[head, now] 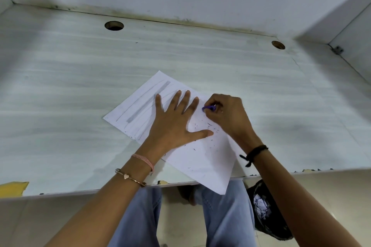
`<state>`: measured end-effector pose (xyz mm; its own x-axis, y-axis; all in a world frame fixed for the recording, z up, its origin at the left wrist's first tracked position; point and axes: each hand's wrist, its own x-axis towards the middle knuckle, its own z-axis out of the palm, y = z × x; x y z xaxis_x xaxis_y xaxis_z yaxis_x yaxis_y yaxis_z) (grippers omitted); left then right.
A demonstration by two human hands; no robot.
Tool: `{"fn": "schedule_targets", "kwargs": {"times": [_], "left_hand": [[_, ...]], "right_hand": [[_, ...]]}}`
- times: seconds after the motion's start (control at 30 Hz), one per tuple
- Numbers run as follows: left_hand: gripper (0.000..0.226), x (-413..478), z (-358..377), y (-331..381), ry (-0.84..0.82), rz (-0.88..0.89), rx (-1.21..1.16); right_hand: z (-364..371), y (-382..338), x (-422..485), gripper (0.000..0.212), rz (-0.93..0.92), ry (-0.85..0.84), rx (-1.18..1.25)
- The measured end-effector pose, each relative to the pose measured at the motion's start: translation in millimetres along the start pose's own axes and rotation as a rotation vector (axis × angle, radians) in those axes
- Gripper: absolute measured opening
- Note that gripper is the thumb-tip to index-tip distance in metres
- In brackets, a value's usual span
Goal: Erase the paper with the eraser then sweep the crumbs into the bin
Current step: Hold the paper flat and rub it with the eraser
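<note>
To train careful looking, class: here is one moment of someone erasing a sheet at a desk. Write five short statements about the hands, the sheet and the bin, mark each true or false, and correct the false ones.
1. The left hand lies flat on the paper with its fingers spread. True.
2. The right hand grips a purple eraser against the sheet. True.
3. The paper lies wholly on the desk. False: its near corner hangs over the desk's front edge.
4. All pencil marks are gone. False: a thick grey stripe and thin lines remain at the far left.
5. The bin stands on the desk. False: it is on the floor, below the desk's edge.
</note>
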<state>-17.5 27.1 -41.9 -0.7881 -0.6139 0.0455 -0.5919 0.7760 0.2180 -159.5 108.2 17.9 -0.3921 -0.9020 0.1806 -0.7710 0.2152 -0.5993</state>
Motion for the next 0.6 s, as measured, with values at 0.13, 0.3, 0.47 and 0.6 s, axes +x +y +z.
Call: {"fn": "schedule_targets", "kwargs": {"times": [0.13,0.3,0.47,0.6], "left_hand": [[0.108,1,0,0,0.006,0.013,0.029],[0.105,-1,-1,0,-0.001,0.001,-0.004],[0.109,0,1,0,0.009,0.009,0.029],[0.104,0,0,0,0.000,-0.002,-0.003]], "right_hand": [[8,-12,-6,0.008,-0.048,-0.021,-0.050],[-5,3,4,0.011,0.027,0.000,-0.011],[8,-11,-11,0.012,-0.092,-0.081,-0.051],[-2,5,4,0.009,0.029,0.014,0.009]]}}
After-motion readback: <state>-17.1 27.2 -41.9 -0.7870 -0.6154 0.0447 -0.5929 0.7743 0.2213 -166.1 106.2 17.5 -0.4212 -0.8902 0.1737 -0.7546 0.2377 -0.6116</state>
